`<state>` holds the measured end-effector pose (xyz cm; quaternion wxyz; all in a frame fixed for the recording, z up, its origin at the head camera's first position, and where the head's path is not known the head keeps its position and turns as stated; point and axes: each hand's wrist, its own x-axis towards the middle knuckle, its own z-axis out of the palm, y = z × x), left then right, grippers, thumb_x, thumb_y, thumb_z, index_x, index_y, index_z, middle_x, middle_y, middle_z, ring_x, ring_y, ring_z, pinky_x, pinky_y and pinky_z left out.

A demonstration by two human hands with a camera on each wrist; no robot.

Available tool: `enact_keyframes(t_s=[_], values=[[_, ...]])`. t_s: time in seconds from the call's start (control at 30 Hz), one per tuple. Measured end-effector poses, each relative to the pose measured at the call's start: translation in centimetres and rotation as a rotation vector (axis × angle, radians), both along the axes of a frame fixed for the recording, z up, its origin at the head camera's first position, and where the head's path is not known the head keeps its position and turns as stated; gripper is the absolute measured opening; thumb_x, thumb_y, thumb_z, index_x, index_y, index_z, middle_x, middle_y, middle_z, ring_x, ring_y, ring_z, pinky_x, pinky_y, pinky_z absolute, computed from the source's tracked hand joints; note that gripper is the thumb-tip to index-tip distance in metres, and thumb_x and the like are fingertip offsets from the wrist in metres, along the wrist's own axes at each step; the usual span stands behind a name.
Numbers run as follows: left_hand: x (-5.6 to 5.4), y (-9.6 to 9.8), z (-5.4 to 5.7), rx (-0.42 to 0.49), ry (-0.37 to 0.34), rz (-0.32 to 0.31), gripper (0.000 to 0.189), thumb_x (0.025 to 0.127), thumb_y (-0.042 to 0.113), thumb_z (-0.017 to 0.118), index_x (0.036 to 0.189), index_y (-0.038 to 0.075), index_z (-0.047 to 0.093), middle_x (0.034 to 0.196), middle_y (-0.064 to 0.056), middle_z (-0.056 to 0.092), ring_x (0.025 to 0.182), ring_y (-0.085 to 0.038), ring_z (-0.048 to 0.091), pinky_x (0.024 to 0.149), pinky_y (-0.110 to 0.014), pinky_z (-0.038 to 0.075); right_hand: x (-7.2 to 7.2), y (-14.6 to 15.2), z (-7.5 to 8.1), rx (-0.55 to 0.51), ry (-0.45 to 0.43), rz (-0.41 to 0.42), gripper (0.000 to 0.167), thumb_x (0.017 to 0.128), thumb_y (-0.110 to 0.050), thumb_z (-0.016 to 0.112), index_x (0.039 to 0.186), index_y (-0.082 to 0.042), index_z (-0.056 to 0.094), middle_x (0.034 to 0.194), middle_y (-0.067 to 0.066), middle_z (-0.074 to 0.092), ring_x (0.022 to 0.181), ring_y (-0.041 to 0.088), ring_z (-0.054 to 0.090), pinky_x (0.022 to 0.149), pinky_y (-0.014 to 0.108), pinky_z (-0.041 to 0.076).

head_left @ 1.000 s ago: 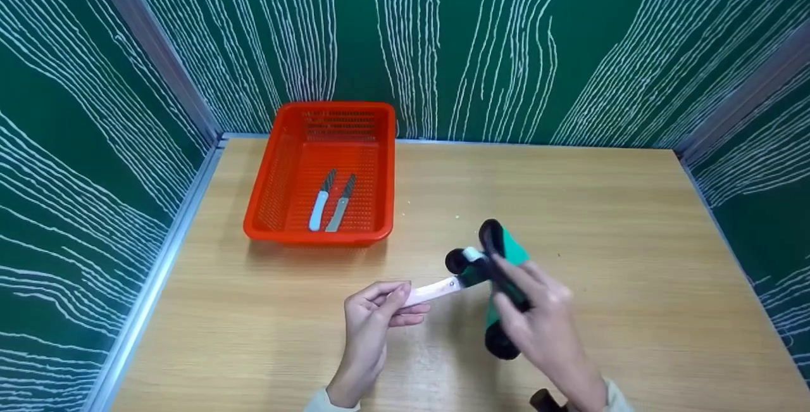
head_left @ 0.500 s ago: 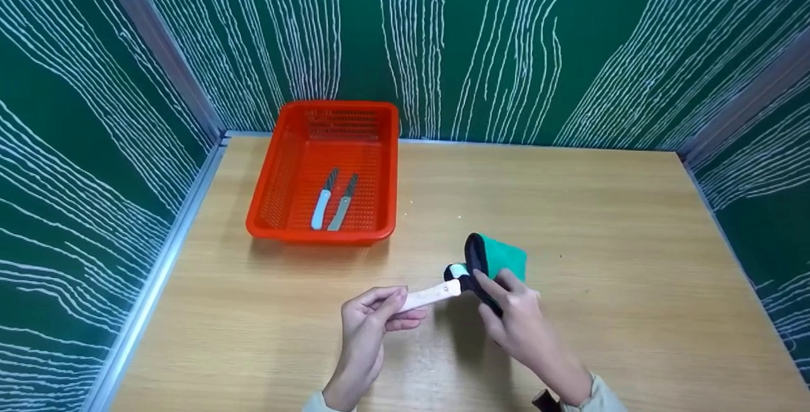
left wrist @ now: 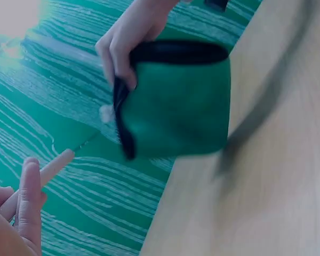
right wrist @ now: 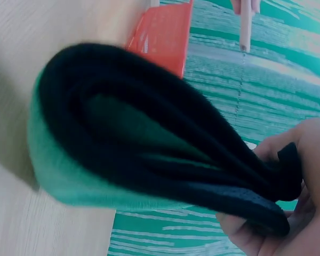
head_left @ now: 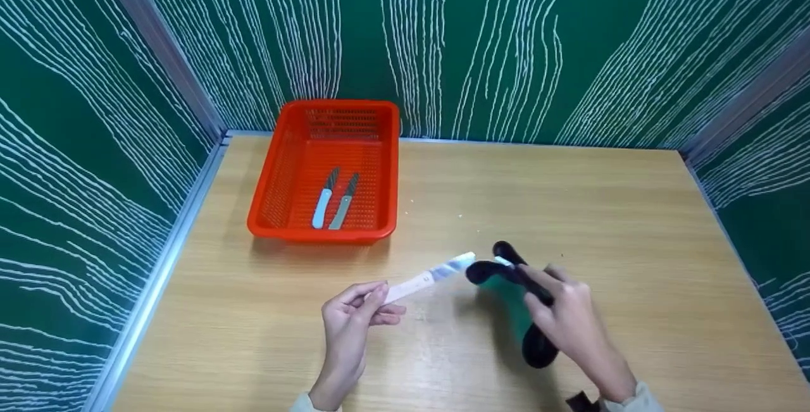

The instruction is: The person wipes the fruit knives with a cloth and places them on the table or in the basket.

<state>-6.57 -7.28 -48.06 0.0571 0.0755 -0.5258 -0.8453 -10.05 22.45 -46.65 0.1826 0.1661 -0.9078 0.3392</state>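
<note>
My left hand (head_left: pixel 347 317) pinches the pale pink handle of a small knife (head_left: pixel 410 287), its blade pointing up and to the right. The blade is bare, its tip bright in the head view. Opposite it, my right hand (head_left: pixel 566 304) grips a green cloth (left wrist: pixel 176 106) with thick black edging, folded over so that its edge makes a loop in the right wrist view. A small white tag (head_left: pixel 504 261) shows at the cloth's edge beside the right fingertips. The cloth hangs just right of the knife tip, with a gap between them.
A red plastic basket (head_left: pixel 323 233) stands at the back left of the wooden table (head_left: pixel 607 209). Inside lie a knife with a light blue handle (head_left: pixel 321 209) and one with a grey-beige handle (head_left: pixel 340 212). Green walls with white lines (head_left: pixel 405 45) enclose the table.
The cloth was around the blade half a second ago; now it has come off to the right with my right hand, baring the blade. My left hand has shifted slightly left with the knife.
</note>
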Motion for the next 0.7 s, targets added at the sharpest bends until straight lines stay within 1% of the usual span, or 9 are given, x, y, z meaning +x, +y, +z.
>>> enact_keyframes(t_s=[0.17, 0.23, 0.33, 0.43, 0.5, 0.57, 0.67, 0.7], values=[[-0.9, -1.2, 0.6, -0.022, 0.016, 0.073, 0.025, 0.085, 0.007, 0.07, 0.102, -0.01, 0.066, 0.086, -0.033, 0.065, 0.071, -0.038, 0.069, 0.065, -0.046, 0.059, -0.2, 2.5, 0.4, 0.02, 0.005, -0.063, 0.036, 0.069, 0.009, 0.067, 0.104, 0.002, 0.07, 0.08, 0.013, 0.058, 0.047, 0.005, 0.043, 0.032, 0.016, 0.038], [-1.3, -1.7, 0.8, -0.031, 0.041, 0.094, 0.025, 0.085, 0.007, 0.07, 0.103, -0.009, 0.066, 0.087, -0.034, 0.064, 0.071, -0.037, 0.069, 0.066, -0.046, 0.058, -0.4, 3.6, 0.5, 0.023, 0.005, -0.075, 0.035, 0.07, 0.009, 0.067, 0.104, 0.003, 0.07, 0.08, 0.014, 0.058, 0.045, 0.005, 0.042, 0.031, 0.016, 0.036], [-2.1, -2.4, 1.0, -0.048, 0.085, 0.117, 0.025, 0.085, 0.008, 0.07, 0.105, -0.009, 0.066, 0.089, -0.032, 0.065, 0.072, -0.036, 0.069, 0.068, -0.047, 0.058, -0.9, 4.9, 0.6, 0.034, 0.009, -0.086, 0.034, 0.071, 0.01, 0.067, 0.104, 0.004, 0.069, 0.08, 0.015, 0.058, 0.043, 0.004, 0.041, 0.03, 0.014, 0.035], [-3.0, -2.9, 1.1, -0.067, 0.128, 0.136, 0.027, 0.086, 0.008, 0.069, 0.106, -0.01, 0.065, 0.091, -0.031, 0.066, 0.074, -0.036, 0.069, 0.07, -0.046, 0.058, -1.5, 6.3, 0.7, 0.058, 0.02, -0.103, 0.033, 0.072, 0.009, 0.067, 0.105, 0.004, 0.069, 0.081, 0.017, 0.058, 0.044, 0.004, 0.041, 0.031, 0.014, 0.034], [-3.8, -3.2, 1.1, -0.08, 0.14, 0.154, 0.028, 0.087, 0.009, 0.068, 0.108, -0.009, 0.065, 0.093, -0.031, 0.066, 0.077, -0.036, 0.069, 0.072, -0.046, 0.058, -1.9, 7.2, 0.7, 0.08, 0.018, -0.11, 0.033, 0.072, 0.007, 0.067, 0.105, 0.004, 0.069, 0.081, 0.017, 0.057, 0.047, 0.006, 0.042, 0.033, 0.015, 0.035], [-4.6, -3.4, 0.9, -0.092, 0.145, 0.169, 0.028, 0.088, 0.01, 0.068, 0.109, -0.008, 0.065, 0.095, -0.031, 0.066, 0.079, -0.036, 0.069, 0.073, -0.044, 0.058, -2.3, 8.1, 0.6, 0.111, 0.0, -0.115, 0.032, 0.074, 0.005, 0.067, 0.106, 0.004, 0.069, 0.082, 0.016, 0.056, 0.05, 0.01, 0.043, 0.035, 0.017, 0.035], [-5.9, -3.7, 0.5, -0.095, 0.14, 0.199, 0.027, 0.089, 0.01, 0.067, 0.11, -0.007, 0.066, 0.1, -0.028, 0.066, 0.084, -0.036, 0.069, 0.074, -0.042, 0.058, -2.7, 9.6, 0.6, 0.157, -0.073, -0.111, 0.031, 0.079, 0.002, 0.065, 0.11, 0.004, 0.067, 0.086, 0.018, 0.055, 0.054, 0.016, 0.046, 0.036, 0.019, 0.036], [-6.4, -3.8, 0.3, -0.098, 0.14, 0.208, 0.027, 0.089, 0.01, 0.066, 0.11, -0.007, 0.066, 0.1, -0.028, 0.066, 0.085, -0.036, 0.068, 0.074, -0.041, 0.058, -2.9, 10.1, 0.6, 0.176, -0.08, -0.111, 0.031, 0.079, 0.001, 0.065, 0.11, 0.004, 0.067, 0.086, 0.018, 0.054, 0.055, 0.018, 0.046, 0.037, 0.02, 0.036]])
